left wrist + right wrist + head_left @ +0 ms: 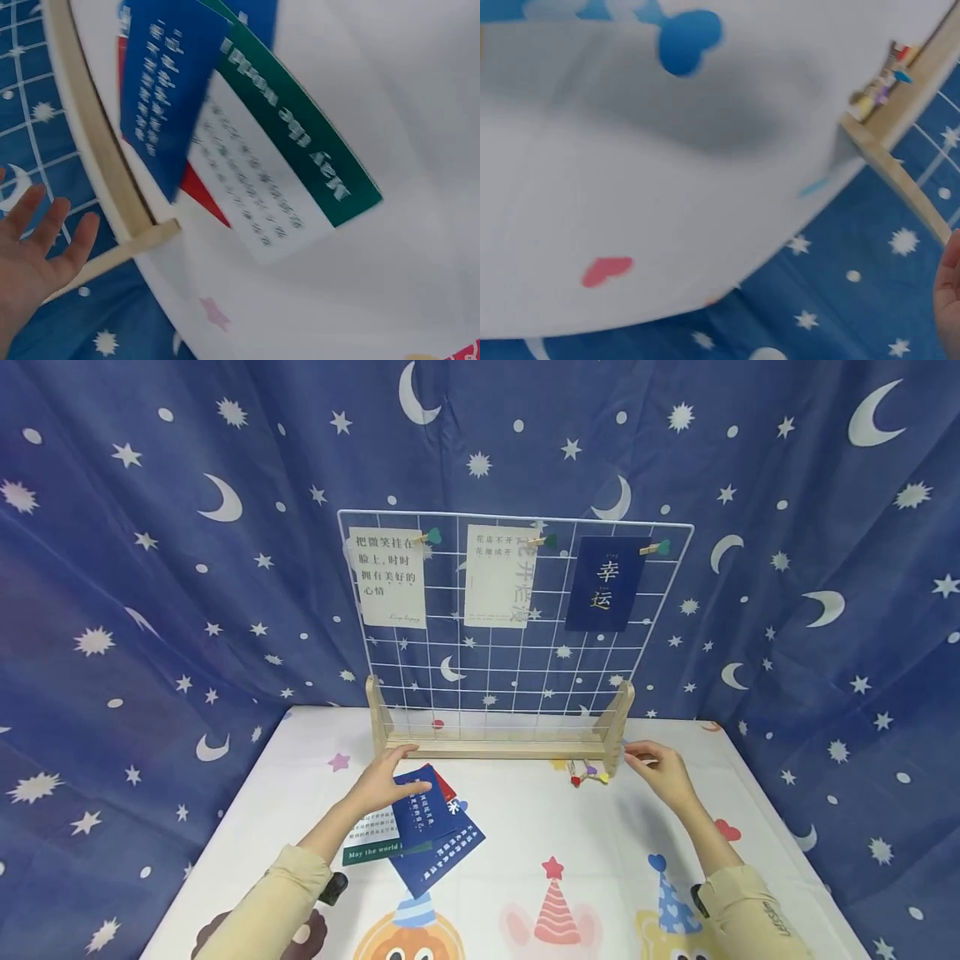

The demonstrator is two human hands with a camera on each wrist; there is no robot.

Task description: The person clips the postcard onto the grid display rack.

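Note:
My left hand hovers with spread fingers beside a loose pile of cards, holding nothing. On top lies a dark blue card, over a green-and-white card, a second blue card and a red card. Near the stand's right foot, my right hand has loosely bent fingers and nothing visible in them. Several small wooden clips with coloured ends lie left of that foot. In the left wrist view, the left fingers are apart from the cards.
A white wire grid stands on a wooden base. Clipped along its top are a white card, another white card and a dark blue card. A starry blue curtain hangs behind the white patterned tablecloth.

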